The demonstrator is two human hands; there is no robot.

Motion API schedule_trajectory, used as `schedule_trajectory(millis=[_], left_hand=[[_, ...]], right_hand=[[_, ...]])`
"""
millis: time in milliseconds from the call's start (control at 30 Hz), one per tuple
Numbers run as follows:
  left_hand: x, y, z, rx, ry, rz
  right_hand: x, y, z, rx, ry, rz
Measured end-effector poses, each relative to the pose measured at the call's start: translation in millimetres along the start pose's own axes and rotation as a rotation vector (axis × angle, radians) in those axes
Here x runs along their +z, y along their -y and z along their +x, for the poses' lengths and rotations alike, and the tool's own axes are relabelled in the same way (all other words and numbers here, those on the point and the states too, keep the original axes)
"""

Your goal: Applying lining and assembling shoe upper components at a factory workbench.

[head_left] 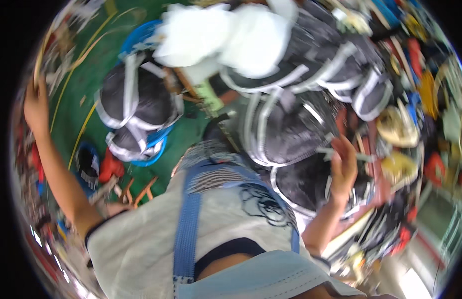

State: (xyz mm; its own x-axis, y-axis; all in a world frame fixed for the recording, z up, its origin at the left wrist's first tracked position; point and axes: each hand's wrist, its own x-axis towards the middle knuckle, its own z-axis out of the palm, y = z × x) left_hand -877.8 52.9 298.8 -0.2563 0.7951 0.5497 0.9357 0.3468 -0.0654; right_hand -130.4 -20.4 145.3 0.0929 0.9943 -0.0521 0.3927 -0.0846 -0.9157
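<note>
My left hand is stretched far out to the left, its fingers closed around a thin tan strip that curves upward. On the right, my right hand is raised with fingers loosely bent and apart. Behind it lies a black fabric piece with white edging; a pale strip passes by the fingers, and blur hides whether they touch. Another black piece with white trim lies just above, near my lap.
Black, white-edged pieces fill a blue basket on the green floor. White blurred bundles sit ahead. A small wooden stool stands at left. Colourful clutter lines the right side.
</note>
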Motion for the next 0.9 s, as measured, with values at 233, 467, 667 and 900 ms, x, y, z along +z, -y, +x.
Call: schedule_trajectory(millis=[233,467,667,900], left_hand=[[197.4,-73.5,-146.4,0.157,0.615,-0.142],[156.5,-96.6,-162.9,0.381,0.303,-0.055],[115.4,-275.8,-250.0,0.784,0.585,-1.051],[158.8,-346.1,-306.0,0.674,0.777,-1.390]], right_hand=[[45.4,-69.7,-29.3,-0.012,-0.268,-0.194],[88.9,-84.8,-118.3,-0.208,-0.464,-0.563],[88.5,-171.4,-174.8,0.019,-0.286,-1.373],[32.0,-172.5,-197.5,-0.012,-0.358,-1.401]])
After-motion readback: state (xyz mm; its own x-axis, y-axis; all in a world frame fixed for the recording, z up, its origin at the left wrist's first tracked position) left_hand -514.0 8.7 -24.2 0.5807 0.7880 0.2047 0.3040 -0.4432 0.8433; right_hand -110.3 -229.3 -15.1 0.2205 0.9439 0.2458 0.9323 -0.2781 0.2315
